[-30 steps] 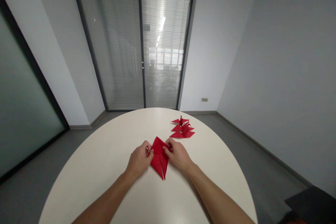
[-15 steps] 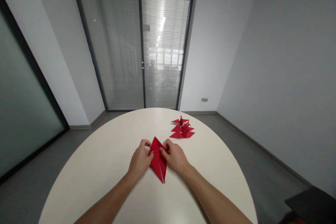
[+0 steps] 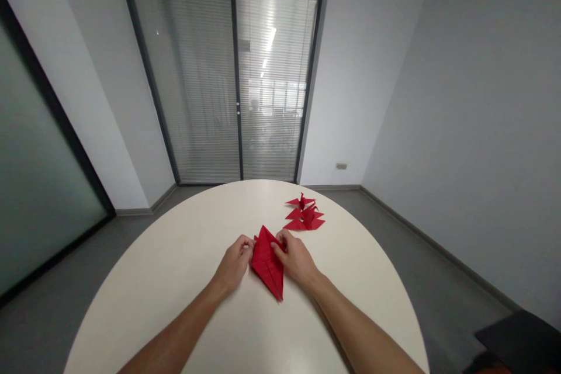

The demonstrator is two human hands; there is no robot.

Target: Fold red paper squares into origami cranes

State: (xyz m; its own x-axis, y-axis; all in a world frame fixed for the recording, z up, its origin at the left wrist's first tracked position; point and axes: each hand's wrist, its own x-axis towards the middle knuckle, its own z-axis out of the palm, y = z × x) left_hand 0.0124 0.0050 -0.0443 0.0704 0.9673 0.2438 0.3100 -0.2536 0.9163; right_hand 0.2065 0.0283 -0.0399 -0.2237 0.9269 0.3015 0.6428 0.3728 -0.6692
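Head view: right hand (image 3: 298, 258) pinches creased red paper diamond (image 3: 267, 263).

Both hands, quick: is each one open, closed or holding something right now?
Left hand: fingers curled at the left edge of the folded red paper; whether it grips can't be told.
Right hand: closed, holding the paper's right edge.

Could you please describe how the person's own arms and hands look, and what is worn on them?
The left hand and right hand are without gloves. Both forearms are bare as far as the picture shows, with no sleeve, watch or bracelet visible. Rings on hidden fingers cannot be ruled out.
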